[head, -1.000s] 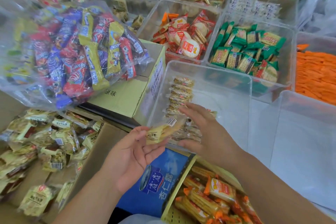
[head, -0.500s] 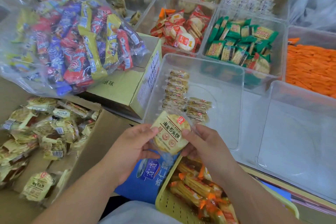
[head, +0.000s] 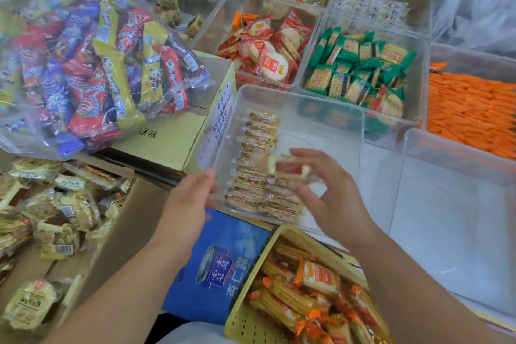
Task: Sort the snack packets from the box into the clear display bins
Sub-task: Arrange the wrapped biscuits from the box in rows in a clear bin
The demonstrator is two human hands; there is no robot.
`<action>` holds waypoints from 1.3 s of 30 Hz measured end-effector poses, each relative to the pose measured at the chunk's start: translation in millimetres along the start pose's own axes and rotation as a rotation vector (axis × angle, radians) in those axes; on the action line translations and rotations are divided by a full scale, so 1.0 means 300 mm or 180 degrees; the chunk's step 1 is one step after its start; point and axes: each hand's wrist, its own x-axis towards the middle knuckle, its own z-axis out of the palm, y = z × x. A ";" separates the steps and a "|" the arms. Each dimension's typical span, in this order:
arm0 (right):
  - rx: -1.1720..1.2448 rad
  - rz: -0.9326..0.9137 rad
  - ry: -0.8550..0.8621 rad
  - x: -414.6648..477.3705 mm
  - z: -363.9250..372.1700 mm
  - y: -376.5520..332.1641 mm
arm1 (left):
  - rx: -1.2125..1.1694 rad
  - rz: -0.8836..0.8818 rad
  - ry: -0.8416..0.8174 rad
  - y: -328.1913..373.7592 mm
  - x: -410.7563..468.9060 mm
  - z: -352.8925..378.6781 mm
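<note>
A cardboard box (head: 131, 220) at the left holds several pale yellow snack packets (head: 55, 212). In front of me stands a clear display bin (head: 312, 105) with two rows of the same packets (head: 258, 148) lined up along its left side. My right hand (head: 332, 198) hovers inside the bin over the second row, fingertips pinched on one blurred snack packet (head: 284, 166). My left hand (head: 190, 204) is open and holds nothing, its fingertips at the bin's front left corner.
A clear bag of colourful candy bars (head: 92, 64) lies on a yellow-green carton (head: 173, 139). A blue box (head: 220, 265) and a yellow basket (head: 251, 324) of orange packets sit below. Bins of red (head: 268, 47), green (head: 360, 70) and orange (head: 472, 109) packets stand behind; another clear bin (head: 458, 204) is at right.
Half a second ago both hands held the packet in front of the bin. My left hand has let go, and my right hand has carried the packet forward over the bin's rows.
</note>
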 end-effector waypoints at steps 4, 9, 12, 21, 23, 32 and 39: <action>-0.0694 0.0658 0.0625 0.161 -0.057 0.135 | 0.1297 0.0590 0.0246 -0.074 0.071 0.007; -0.1684 0.0799 -0.0091 0.344 -0.056 0.301 | 0.1652 0.0306 -0.0424 -0.132 0.085 0.026; -0.2077 0.1052 -0.0752 0.390 -0.026 0.359 | 0.1528 0.0267 -0.0507 -0.146 0.089 0.032; -0.1571 0.1176 -0.1721 0.430 0.101 0.409 | 0.1026 0.0109 -0.0677 -0.136 0.099 0.018; -0.1637 0.1132 -0.1800 0.419 0.114 0.418 | 0.1132 0.0111 -0.0694 -0.132 0.099 0.024; -0.1999 0.1173 -0.1720 0.368 0.167 0.414 | 0.1397 0.0124 -0.0838 -0.110 0.098 0.034; -0.2150 0.1287 -0.1294 0.313 0.147 0.320 | 0.1510 0.0234 -0.0803 -0.112 0.069 -0.029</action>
